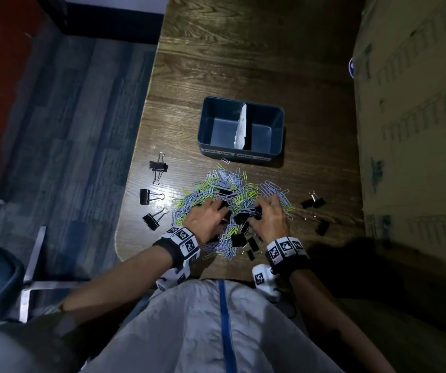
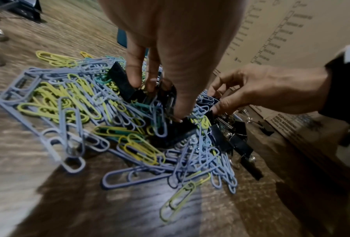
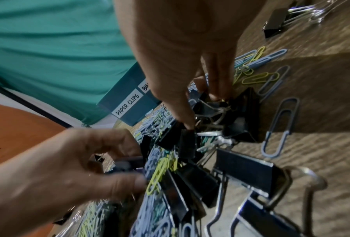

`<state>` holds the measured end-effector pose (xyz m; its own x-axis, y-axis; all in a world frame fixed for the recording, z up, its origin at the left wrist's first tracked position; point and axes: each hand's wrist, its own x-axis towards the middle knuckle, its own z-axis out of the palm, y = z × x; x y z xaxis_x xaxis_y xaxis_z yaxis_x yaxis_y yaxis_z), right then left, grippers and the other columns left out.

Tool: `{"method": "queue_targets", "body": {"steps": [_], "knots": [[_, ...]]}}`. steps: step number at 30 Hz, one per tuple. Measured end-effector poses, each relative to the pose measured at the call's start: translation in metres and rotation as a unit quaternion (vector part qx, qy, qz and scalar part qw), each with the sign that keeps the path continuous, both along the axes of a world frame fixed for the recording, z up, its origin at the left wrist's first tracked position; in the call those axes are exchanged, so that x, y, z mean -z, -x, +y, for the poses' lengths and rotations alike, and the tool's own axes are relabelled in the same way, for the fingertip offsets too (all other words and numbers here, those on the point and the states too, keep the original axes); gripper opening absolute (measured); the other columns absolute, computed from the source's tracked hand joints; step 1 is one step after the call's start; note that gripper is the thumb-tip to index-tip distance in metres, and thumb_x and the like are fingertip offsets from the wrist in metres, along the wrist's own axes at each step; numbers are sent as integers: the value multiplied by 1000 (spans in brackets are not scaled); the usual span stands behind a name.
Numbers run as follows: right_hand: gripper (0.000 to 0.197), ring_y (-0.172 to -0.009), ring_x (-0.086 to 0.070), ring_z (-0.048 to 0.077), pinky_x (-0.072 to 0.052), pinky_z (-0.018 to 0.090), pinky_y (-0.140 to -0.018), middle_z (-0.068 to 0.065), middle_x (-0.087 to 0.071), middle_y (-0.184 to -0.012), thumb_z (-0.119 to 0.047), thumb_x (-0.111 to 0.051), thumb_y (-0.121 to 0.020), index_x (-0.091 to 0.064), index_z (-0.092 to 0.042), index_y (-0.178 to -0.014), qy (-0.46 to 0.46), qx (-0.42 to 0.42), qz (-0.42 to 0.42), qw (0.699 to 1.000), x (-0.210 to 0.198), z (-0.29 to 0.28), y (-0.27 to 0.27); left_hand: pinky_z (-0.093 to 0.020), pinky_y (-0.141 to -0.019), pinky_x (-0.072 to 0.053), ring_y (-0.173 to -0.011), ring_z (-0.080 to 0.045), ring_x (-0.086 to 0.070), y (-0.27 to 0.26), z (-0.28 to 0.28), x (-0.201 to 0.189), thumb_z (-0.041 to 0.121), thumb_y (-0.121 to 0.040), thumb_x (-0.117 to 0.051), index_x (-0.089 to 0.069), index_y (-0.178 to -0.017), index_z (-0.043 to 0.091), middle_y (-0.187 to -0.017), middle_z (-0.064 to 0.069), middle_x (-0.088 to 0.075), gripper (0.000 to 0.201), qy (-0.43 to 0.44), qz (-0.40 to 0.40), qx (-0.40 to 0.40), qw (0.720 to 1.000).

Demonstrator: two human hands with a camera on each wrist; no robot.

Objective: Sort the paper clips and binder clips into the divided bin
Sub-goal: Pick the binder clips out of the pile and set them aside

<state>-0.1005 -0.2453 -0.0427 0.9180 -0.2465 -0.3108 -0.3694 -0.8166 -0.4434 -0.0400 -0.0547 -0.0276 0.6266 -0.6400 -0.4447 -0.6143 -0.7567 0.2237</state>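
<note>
Left hand (image 1: 207,216) and right hand (image 1: 270,215), fingers curled down into the mixed pile of paper clips (image 1: 232,189), each pinching black binder clips (image 1: 246,218) at its centre. Beyond the pile stands the divided bin (image 1: 243,157), both compartments bare. Stray binder clips (image 1: 150,196) lie on the wooden table (image 1: 243,63) at either side.
</note>
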Motion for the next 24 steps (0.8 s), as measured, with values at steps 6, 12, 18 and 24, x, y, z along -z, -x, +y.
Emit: {"method": "queue_targets", "body": {"steps": [6,12,18,24], "knots": [[48,-89,-62,23,-60,40,-70,1,-54,-111,-7,-86,-68,-55,-22,-100,-35,66,-39,996,-2,5,-1,-25,-68,-51,-86,-20,-60,-5,8,-3,16,-85,-69,-60,-107,14,-104,1,-58,24,158,65,-89,981],[34,-94,-58,17,-58,37,-78,-4,-54,-106,-5,-83,-72,-63,-21,-93,-58,75,-14,995,-7,-8,-6,-20,-64,-50,-74,-8,-63,-12,24,-17,25,-89,-65,-63,-101,22,-91,4,-68,13,245,102,-195,944],[28,-83,-60,6,-47,13,-67,-11,-60,-92,-4,-77,-80,-61,-27,-83,-106,103,14,989,-30,-31,-13,-21,-61,-51,-78,-9,-64,-45,44,-26,18,-93,-60,-63,-111,18,-96,7,-66,18,298,160,-385,858],[25,-91,-63,15,-44,22,-81,1,-70,-101,1,-70,-84,-71,-19,-99,-88,277,-35,956,-35,-91,-22,-33,-82,-49,-100,-29,-62,-101,83,-7,6,-88,-60,-65,-114,17,-111,-12,-68,28,147,52,-368,917]]}}
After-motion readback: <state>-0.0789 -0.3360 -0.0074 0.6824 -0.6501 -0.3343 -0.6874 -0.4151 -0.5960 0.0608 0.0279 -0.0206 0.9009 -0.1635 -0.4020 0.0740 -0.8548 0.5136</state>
